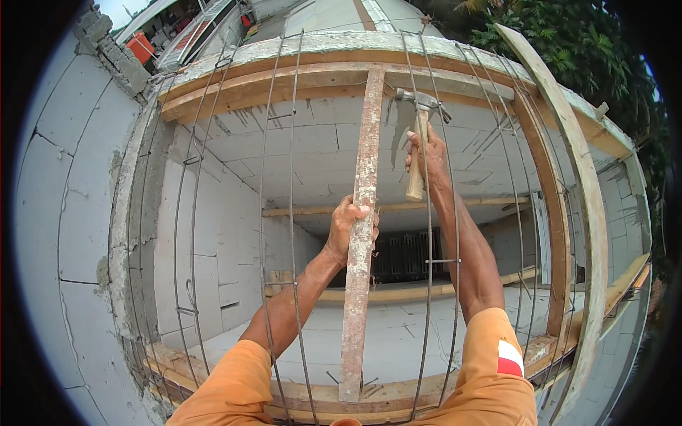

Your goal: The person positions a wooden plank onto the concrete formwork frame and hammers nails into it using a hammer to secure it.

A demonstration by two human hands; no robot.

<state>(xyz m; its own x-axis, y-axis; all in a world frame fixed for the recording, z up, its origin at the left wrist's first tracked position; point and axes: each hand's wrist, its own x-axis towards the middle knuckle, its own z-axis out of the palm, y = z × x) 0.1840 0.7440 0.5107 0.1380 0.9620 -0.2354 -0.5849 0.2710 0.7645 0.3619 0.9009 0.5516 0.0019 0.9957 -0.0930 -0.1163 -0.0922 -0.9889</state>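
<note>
My left hand (347,226) is closed around a long, worn wooden batten (361,174) spattered with pale cement. The batten runs from the far timber beam (312,79) down to the near beam (320,395), spanning the opening. In my right hand (430,157) is a claw hammer (422,106), gripped by its wooden handle with the metal head up near the far beam, just right of the batten's far end. A nail seems to stick out beside the batten there, though it is too small to be sure. Several nails stand in the near beam by the batten's lower end.
Pairs of steel rebar (264,177) cross the opening on both sides of my arms. A deep space with block walls (220,241) lies below. On the right are a timber (543,213) and a long curved-looking plank (586,192). Trees (575,64) stand beyond the wall.
</note>
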